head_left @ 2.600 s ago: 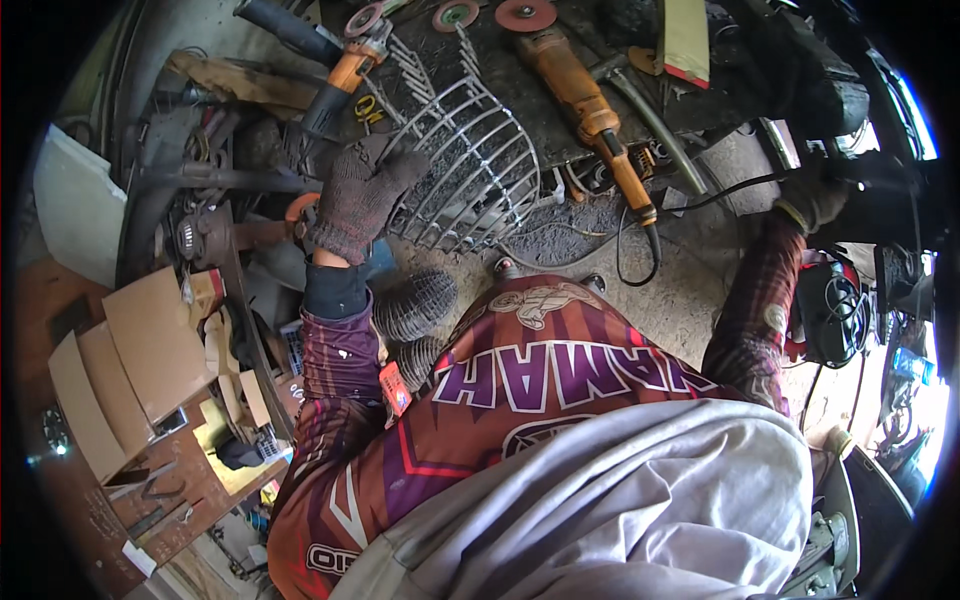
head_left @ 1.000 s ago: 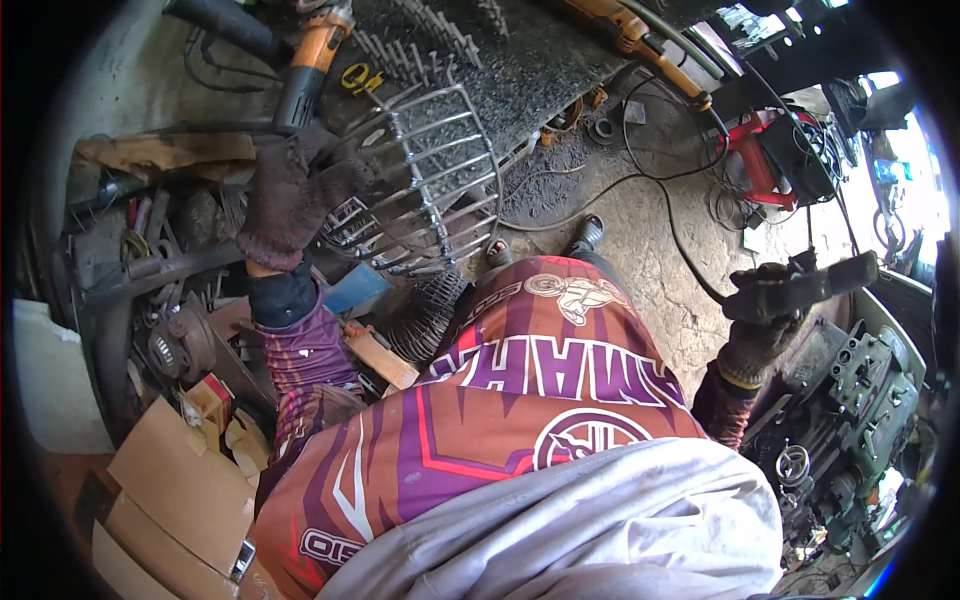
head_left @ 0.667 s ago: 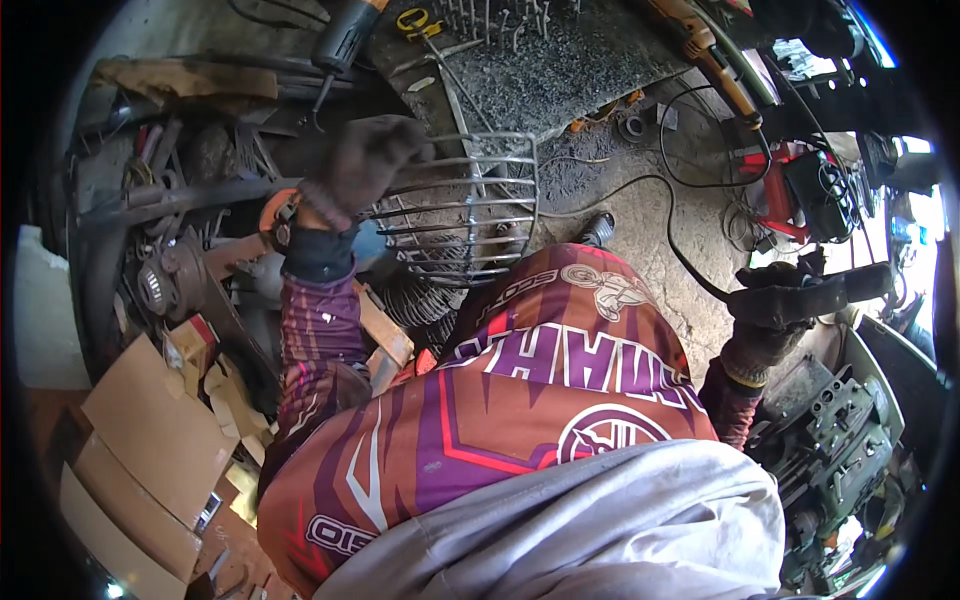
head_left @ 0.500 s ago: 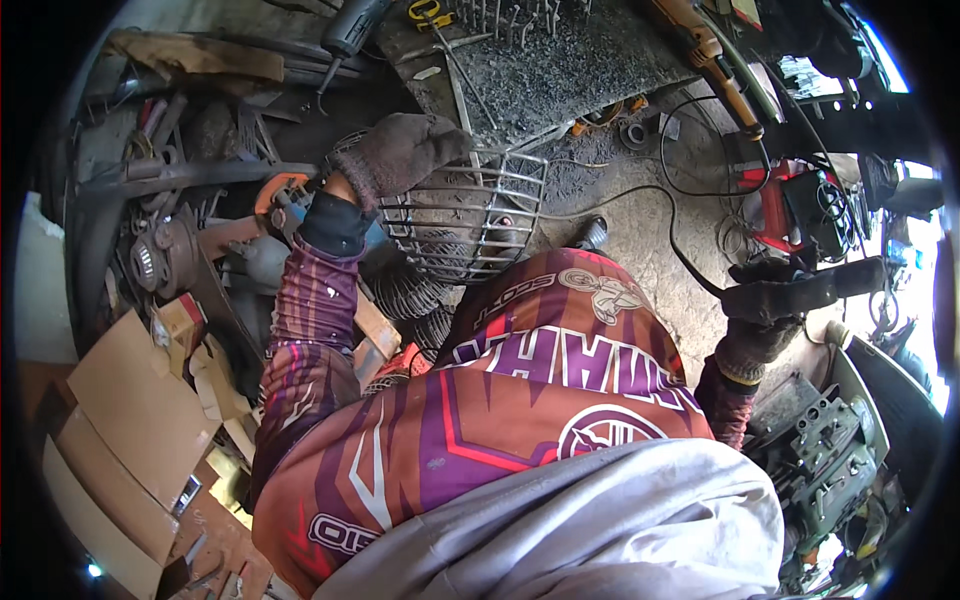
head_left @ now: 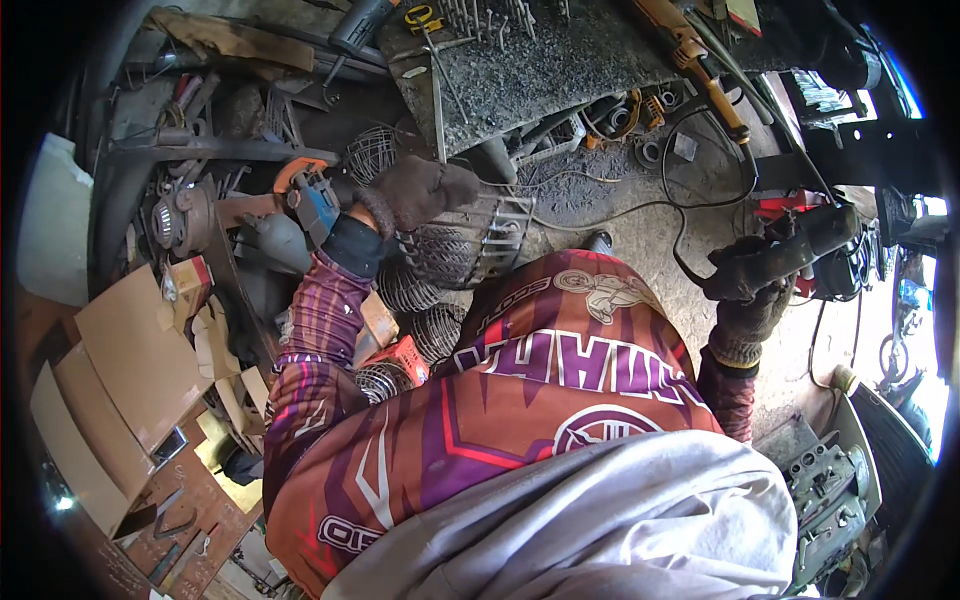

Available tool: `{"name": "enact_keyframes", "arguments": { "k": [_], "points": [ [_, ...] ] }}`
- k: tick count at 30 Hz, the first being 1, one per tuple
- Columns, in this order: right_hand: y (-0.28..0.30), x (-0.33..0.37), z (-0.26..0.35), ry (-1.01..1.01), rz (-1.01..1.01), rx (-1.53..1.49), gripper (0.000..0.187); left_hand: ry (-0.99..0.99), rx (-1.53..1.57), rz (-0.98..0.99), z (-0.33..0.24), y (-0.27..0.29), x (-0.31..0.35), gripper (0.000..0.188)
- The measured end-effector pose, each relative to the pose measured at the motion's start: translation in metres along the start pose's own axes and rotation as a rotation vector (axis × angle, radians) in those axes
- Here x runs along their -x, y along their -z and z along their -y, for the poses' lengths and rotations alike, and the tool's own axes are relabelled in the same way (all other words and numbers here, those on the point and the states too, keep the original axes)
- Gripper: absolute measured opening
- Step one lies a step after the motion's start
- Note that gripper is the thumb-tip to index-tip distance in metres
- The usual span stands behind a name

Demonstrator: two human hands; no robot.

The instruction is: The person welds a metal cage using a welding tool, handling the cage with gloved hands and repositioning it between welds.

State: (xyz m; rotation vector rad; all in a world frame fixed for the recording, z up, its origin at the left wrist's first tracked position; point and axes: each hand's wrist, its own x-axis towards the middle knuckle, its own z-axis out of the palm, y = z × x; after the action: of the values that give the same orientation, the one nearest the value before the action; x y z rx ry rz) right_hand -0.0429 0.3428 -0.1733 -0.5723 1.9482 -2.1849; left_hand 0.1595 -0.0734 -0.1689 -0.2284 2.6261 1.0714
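Note:
My left hand (head_left: 420,192), in a dark knitted work glove, is closed at the upper edge of a basket-like grille of welded metal bars (head_left: 510,235). The grille hangs in front of my body, over several coiled wire pieces (head_left: 437,328), and its gripped edge is hidden by the glove. Out to the right, my right hand (head_left: 745,300), gloved as well, wraps round a dark, cylindrical corded tool (head_left: 825,232). The tool's exact kind cannot be made out. Its rounded end points up and right, away from the grille.
A workbench (head_left: 560,95) covered in dark grit stands ahead, bearing upright metal pins and an orange power tool (head_left: 690,55). A black cable (head_left: 640,212) loops over the floor. Cardboard boxes (head_left: 130,360) and scrap metal lie left; an engine-like metal block (head_left: 825,480) sits at lower right.
The grille has turned and dropped slightly, showing less of its face. The tool in my right hand has tilted upward. My view has shifted, showing more under the bench.

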Motion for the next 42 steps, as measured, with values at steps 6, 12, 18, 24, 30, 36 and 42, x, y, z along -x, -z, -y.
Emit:
{"name": "enact_keyframes", "arguments": {
  "k": [6, 12, 18, 24, 30, 36, 42],
  "points": [
    [-0.006, -0.005, -0.003, -0.049, -0.012, -0.133, 0.079, 0.123, 0.141, -0.144, 0.018, 0.03, -0.002, 0.04],
    [-0.019, -0.001, 0.001, -0.03, -0.013, -0.11, 0.079, 0.117, 0.048, -0.168, 0.005, 0.041, -0.017, 0.035],
    [-0.016, 0.024, -0.011, -0.083, -0.079, -0.155, 0.071, 0.087, 0.228, 0.108, 0.027, 0.029, -0.008, 0.022],
    [-0.04, 0.012, 0.031, -0.195, -0.176, -0.138, 0.042, -0.051, -0.082, -0.053, 0.038, 0.009, 0.008, 0.022],
    [-0.033, 0.007, 0.035, -0.063, -0.121, -0.046, 0.059, -0.107, -0.02, -0.079, 0.035, 0.014, 0.0, 0.019],
    [-0.036, 0.015, 0.019, -0.043, -0.137, -0.083, 0.065, -0.095, -0.129, -0.216, 0.017, 0.015, 0.007, 0.022],
    [-0.029, 0.022, 0.028, -0.053, -0.148, -0.086, 0.064, -0.032, -0.148, -0.206, 0.015, 0.018, 0.011, 0.028]
  ]
}}
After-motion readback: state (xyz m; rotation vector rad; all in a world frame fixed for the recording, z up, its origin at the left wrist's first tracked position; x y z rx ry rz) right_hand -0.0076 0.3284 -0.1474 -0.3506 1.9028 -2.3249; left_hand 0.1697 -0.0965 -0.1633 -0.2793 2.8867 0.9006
